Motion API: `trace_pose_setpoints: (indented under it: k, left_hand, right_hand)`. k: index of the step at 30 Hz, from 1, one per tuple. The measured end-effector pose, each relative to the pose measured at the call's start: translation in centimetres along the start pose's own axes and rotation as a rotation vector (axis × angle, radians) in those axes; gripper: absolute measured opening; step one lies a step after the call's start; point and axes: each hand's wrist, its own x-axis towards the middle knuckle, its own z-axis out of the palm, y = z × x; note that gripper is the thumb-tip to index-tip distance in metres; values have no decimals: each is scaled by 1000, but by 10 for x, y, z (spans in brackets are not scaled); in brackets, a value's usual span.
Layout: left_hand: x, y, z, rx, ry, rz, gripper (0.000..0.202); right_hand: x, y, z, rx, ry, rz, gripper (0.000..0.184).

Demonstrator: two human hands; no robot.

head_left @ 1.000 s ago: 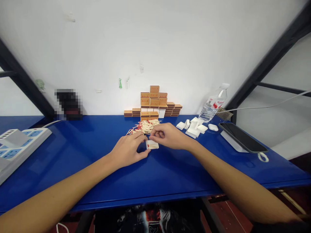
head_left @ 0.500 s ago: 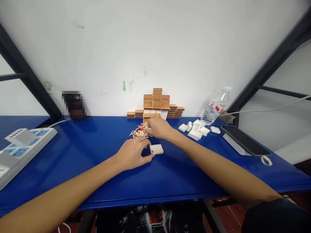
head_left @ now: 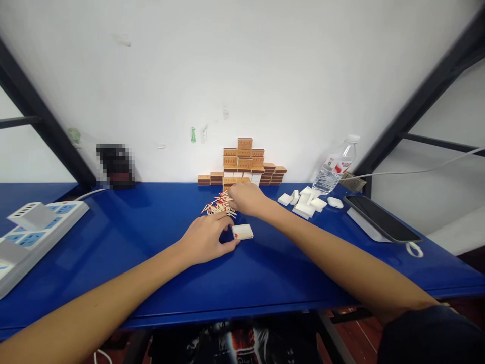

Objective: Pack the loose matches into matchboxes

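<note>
A small white matchbox tray [head_left: 243, 231] with a few red-tipped matches in it lies on the blue table [head_left: 151, 283]. My left hand [head_left: 206, 240] rests beside it, fingers curled, fingertips touching the tray's left end. My right hand [head_left: 246, 198] reaches further back onto the loose pile of red-tipped matches [head_left: 219, 206], fingers pinched on some of them. Behind the pile stands a stack of brown matchboxes [head_left: 244, 162] against the white wall.
Several empty white trays [head_left: 305, 201] lie at the right, with a water bottle [head_left: 333, 167], a white earbud case [head_left: 335, 202] and a phone [head_left: 381, 218] on a stand. A white power strip [head_left: 30, 227] sits at the far left. A cable [head_left: 417, 171] crosses at the right.
My right hand left the tray and reached back to the match pile, where it now pinches matches. My left hand stayed at the tray.
</note>
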Motion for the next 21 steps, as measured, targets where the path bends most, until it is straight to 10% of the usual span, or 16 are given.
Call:
trace_pose_setpoints:
  k: [21]
  left_hand:
    - [4, -15, 1, -54, 19, -33, 26]
  right_hand:
    - [-39, 75, 30, 586, 166, -204, 18]
